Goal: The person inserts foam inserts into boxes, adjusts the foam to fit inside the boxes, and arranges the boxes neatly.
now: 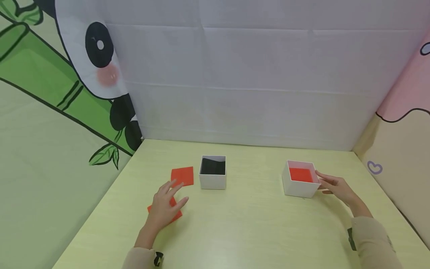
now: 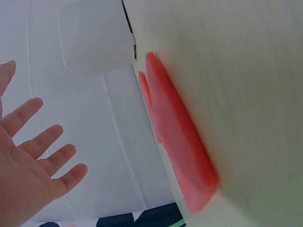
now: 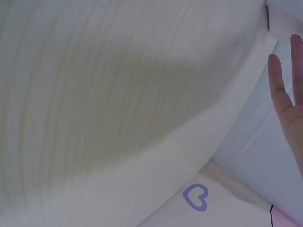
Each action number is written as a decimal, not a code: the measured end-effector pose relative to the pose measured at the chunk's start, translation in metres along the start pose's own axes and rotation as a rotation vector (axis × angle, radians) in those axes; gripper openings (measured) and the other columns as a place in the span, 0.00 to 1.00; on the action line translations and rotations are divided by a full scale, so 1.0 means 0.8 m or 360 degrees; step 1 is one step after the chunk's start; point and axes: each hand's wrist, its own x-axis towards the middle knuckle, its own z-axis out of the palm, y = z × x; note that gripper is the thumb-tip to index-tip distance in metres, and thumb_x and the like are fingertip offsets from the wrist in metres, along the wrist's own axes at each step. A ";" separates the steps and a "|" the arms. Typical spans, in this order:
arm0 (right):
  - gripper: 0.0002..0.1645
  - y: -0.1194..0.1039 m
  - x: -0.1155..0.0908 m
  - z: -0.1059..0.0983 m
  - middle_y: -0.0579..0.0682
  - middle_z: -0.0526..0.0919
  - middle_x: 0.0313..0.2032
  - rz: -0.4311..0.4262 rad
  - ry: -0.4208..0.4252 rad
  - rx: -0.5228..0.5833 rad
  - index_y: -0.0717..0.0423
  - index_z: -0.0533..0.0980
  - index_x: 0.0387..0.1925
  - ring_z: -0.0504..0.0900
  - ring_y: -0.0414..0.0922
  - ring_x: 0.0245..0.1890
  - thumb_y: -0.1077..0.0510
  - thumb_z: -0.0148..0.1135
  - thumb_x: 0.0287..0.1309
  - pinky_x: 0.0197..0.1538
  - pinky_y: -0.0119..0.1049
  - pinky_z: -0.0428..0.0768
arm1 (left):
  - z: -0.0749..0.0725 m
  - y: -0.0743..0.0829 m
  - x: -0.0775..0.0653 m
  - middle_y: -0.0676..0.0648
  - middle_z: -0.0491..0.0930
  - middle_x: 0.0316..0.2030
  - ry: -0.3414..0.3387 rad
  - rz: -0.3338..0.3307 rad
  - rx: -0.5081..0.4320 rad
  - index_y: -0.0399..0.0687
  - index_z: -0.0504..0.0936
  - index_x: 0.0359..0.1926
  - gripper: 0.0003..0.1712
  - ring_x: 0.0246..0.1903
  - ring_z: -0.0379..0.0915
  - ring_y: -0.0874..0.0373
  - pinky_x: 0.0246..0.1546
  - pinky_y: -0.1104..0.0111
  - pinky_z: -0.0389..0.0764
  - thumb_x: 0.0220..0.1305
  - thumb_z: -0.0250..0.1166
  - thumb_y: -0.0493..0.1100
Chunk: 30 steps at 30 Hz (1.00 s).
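Note:
My left hand hovers with spread fingers over a folded red square, partly hiding it; the square looks like cloth. In the left wrist view this red piece lies beside the hand, which holds nothing. Another red square lies flat just beyond my fingertips. To its right stands a white open-topped box with black material inside. At the right, my right hand touches the right side of a second white box with extended fingers. Red material lies in that box.
Both boxes stand on a pale yellow wood-grain table. A white cloth backdrop rises behind the table's far edge. Printed sheets flank it, with a green bamboo pattern at left and a purple heart at right.

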 end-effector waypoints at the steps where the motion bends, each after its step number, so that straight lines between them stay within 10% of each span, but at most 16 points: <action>1: 0.29 0.001 0.000 0.000 0.67 0.68 0.54 -0.0005 0.0000 -0.0003 0.67 0.55 0.60 0.79 0.34 0.35 0.57 0.50 0.63 0.39 0.36 0.76 | -0.002 -0.003 -0.002 0.38 0.65 0.57 -0.0020 -0.0020 0.0010 0.46 0.74 0.55 0.29 0.58 0.55 0.42 0.50 0.42 0.58 0.51 0.67 0.49; 21: 0.31 0.005 0.002 -0.005 0.64 0.70 0.53 0.0016 -0.0016 0.0004 0.67 0.54 0.60 0.80 0.37 0.36 0.55 0.50 0.63 0.40 0.40 0.76 | -0.030 -0.060 -0.023 0.30 0.57 0.59 -0.0484 -0.0129 0.0216 0.50 0.67 0.61 0.38 0.57 0.48 0.31 0.46 0.37 0.56 0.49 0.65 0.58; 30: 0.30 0.010 0.000 -0.007 0.30 0.74 0.43 -0.0031 -0.0036 0.0073 0.66 0.56 0.60 0.79 0.34 0.35 0.55 0.51 0.62 0.39 0.38 0.77 | -0.028 -0.078 -0.026 0.30 0.57 0.60 -0.0708 -0.0147 0.0281 0.52 0.65 0.63 0.43 0.59 0.44 0.30 0.48 0.35 0.48 0.45 0.68 0.58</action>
